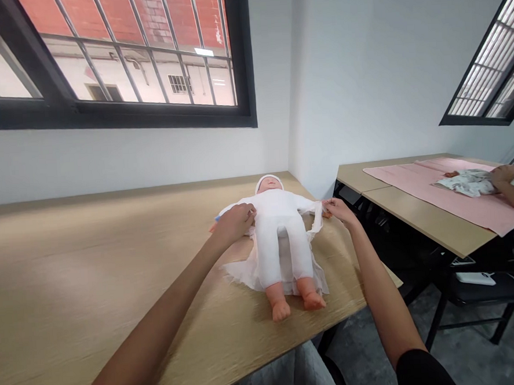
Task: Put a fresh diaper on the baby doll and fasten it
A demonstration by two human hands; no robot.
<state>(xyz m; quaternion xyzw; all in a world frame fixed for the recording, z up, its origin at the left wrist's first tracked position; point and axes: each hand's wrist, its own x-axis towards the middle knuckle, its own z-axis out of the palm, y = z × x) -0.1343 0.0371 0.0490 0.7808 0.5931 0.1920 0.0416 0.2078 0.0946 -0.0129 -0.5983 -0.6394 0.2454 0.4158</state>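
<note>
Watching the head view here. Where's the doll [281, 237] lying?

— On its back on the wooden surface [70, 273], head toward the wall, feet toward me. I see a white suit [275, 211] and white cap [268, 183], with bare pink feet [290, 306].

What's under it?

— Sheer white netting [244, 274] spreads beneath the body and out past both legs.

Left grip?

— My left hand [235, 224] sits curled at the doll's shoulder, fingers [250, 213] on the white suit. Closed on cloth or only resting? I can't tell from here. A small blue bit [217, 218] shows just beyond the hand, too small to name.

Right grip?

— Closed. My right hand [340, 212] pinches the end of a white strip [316, 223] beside the doll's other hand. The strip loops down toward the netting.

Anyone nearby?

— At the next table [428, 222], another person's hand [504, 173] rests near a patterned bundle [461, 183] on a pink cloth [470, 200]. Below, a white power bank [475, 278] lies on a black seat [485, 294].
</note>
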